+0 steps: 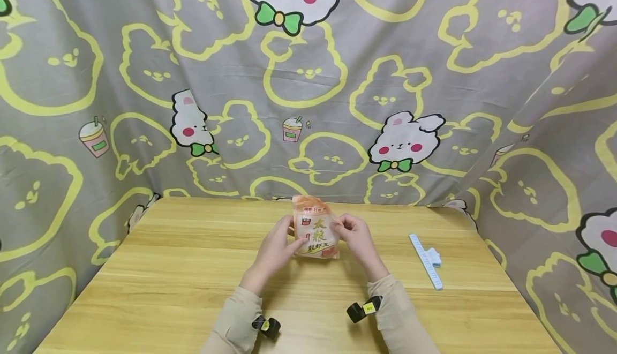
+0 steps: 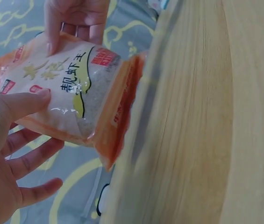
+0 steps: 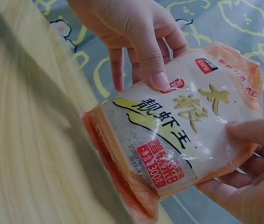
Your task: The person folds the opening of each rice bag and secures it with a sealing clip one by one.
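Note:
Between both hands a small plastic bag of rice (image 1: 315, 231) is held up, its printed front facing the head camera. It has orange ends and gold and black lettering, and white grains show through a clear patch in the right wrist view. My left hand (image 1: 276, 247) grips the bag's left side, thumb on the front and fingers behind. On the other side my right hand (image 1: 356, 239) pinches the edge, thumb also on the front. The bag's orange bottom end (image 3: 122, 172) hangs close to the tabletop.
To the right on the wooden table (image 1: 193, 268) lies a light blue sealing clip (image 1: 426, 262), long and narrow with a grip at its side. A grey patterned curtain (image 1: 318, 86) hangs around the back and sides. Black wrist cameras (image 1: 363, 308) are strapped at both sleeves.

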The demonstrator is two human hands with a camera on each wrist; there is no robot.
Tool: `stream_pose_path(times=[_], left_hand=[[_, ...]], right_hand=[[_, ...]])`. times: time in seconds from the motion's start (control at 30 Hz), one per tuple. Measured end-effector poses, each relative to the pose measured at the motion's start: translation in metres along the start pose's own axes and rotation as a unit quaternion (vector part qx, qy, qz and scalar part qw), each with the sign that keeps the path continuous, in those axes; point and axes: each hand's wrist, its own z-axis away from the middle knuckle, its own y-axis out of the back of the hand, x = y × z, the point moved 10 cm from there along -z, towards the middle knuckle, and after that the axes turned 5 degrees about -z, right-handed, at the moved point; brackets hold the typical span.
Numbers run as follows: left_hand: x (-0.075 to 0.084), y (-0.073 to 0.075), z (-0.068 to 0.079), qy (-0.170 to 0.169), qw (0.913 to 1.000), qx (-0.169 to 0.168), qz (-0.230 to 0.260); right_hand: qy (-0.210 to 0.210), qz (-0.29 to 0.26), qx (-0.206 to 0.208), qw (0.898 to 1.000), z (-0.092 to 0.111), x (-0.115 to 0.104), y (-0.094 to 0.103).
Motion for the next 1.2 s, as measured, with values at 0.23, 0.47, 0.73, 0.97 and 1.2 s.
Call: stream_pose_path(times=[0.23, 0.47, 0.73, 0.97, 1.2], left_hand=[[-0.002, 0.0, 0.001, -0.002, 0.9998, -0.018, -0.009], [-0.007, 0.0, 0.002, 0.003, 0.9993, -0.029, -0.022], [-0.006, -0.001, 0.003, -0.001, 0.9987, -0.042, -0.029], [-0.005, -0.001, 0.003, 0.0, 0.9984, -0.048, -0.032], [-0.006, -0.004, 0.003, 0.0, 0.998, -0.053, -0.035]], right_hand=[[0.0, 0.008, -0.006, 1.0, 0.0, 0.006, -0.004], [-0.006, 0.031, -0.013, 0.999, 0.0, 0.011, -0.007], [-0.015, 0.021, -0.016, 1.0, 0.0, 0.014, -0.009], [-0.022, 0.023, -0.041, 0.999, -0.002, 0.019, -0.009], [-0.026, 0.057, -0.093, 0.994, -0.003, 0.018, -0.009]])
